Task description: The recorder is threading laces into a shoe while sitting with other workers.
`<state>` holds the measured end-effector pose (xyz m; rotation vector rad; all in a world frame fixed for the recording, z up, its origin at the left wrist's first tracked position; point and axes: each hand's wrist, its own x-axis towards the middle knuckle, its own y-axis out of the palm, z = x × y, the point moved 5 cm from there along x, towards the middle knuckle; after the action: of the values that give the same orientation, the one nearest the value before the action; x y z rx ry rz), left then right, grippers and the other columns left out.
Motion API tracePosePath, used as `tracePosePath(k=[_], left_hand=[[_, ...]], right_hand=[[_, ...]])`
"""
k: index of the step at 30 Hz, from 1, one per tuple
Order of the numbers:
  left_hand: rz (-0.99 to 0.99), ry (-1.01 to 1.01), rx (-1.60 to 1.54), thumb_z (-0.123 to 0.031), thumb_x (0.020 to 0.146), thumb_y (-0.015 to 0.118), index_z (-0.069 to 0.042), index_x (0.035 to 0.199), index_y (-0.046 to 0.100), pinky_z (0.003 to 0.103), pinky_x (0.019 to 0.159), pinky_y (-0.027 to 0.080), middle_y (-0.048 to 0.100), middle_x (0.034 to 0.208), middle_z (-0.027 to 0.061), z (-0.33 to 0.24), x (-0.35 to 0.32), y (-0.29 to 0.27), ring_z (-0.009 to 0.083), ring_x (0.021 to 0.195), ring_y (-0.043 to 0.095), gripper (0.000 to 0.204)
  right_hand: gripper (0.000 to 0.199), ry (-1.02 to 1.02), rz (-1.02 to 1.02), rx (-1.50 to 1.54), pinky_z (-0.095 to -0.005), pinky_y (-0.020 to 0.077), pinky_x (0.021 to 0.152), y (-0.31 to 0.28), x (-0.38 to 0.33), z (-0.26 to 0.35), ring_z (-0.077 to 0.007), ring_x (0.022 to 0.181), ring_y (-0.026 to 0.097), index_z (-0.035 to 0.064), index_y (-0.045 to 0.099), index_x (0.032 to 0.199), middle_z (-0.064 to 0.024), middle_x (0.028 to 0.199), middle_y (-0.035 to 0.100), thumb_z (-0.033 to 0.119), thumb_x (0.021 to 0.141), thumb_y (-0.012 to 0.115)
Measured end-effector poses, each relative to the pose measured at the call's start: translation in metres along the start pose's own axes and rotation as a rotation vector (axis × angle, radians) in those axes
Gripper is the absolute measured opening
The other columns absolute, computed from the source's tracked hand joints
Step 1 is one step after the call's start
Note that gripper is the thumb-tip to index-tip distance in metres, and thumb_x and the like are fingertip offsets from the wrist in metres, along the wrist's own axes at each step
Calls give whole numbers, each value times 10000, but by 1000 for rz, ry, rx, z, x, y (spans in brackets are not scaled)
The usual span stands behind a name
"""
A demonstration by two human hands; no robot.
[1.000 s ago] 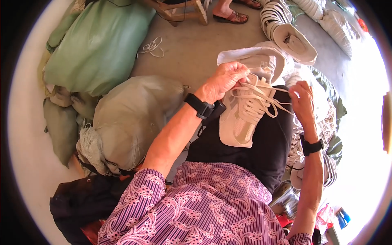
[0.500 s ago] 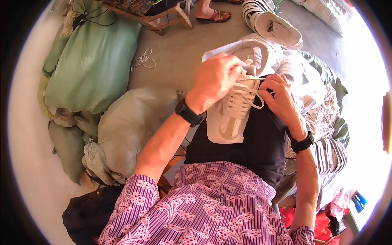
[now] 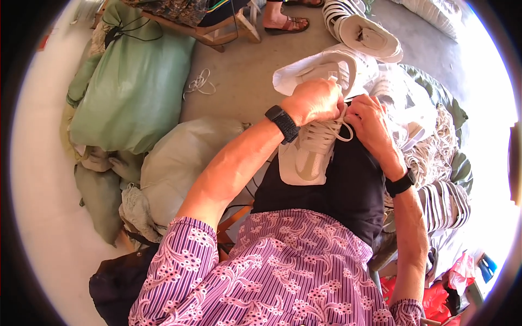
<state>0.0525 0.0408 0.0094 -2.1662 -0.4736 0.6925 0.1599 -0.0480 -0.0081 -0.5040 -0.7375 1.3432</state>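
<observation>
A cream-white lace-up sneaker lies on my lap over black cloth, its toe toward me. My left hand is closed above its tongue and upper eyelets, the fingertips pinching the shoelace. Close beside it on the right, my right hand also pinches the lace, with a pale loop hanging below the fingers. The two hands nearly meet, and they hide the collar and upper lacing. Just past my left hand is another white shoe piece.
More white shoes pile up at the right, beside a heap of loose laces and stacked insole-like pieces. A green sack and a pale sack stand at left. Another person's sandalled foot rests near a wooden stool.
My left hand has moved right, closer to my right hand, over the sneaker's upper lacing. The right hand stays at the lace loop. The view has shifted slightly.
</observation>
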Motion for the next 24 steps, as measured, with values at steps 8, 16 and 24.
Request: tracePosePath(k=[8, 16, 24], left_hand=[[-237, 214, 327, -167, 687, 656, -36, 746, 664, 400, 697, 504, 658, 748, 126, -15, -18, -8, 304, 781, 649, 143], [-163, 175, 336, -148, 695, 670, -76, 794, 665, 407, 658, 510, 660, 762, 106, -10, -16, -8, 299, 756, 648, 123], [-17, 170, 81, -180, 726, 644, -133, 746, 675, 396, 674, 490, 649, 771, 80, -10, -7, -4, 289, 787, 623, 60]], right_hand=[[127, -11, -65, 99, -414, 390, 847, -9, -6, 8, -285, 947, 529, 80, 654, 890, -67, 924, 587, 108, 766, 639], [171, -116, 36, 124, -382, 434, 821, -9, 5, 22, -296, 911, 548, 42, 629, 909, -100, 908, 587, 32, 738, 634], [116, -27, -9, 111, -412, 399, 802, -10, -3, 5, -304, 881, 520, 58, 601, 803, -87, 871, 571, 74, 698, 648]])
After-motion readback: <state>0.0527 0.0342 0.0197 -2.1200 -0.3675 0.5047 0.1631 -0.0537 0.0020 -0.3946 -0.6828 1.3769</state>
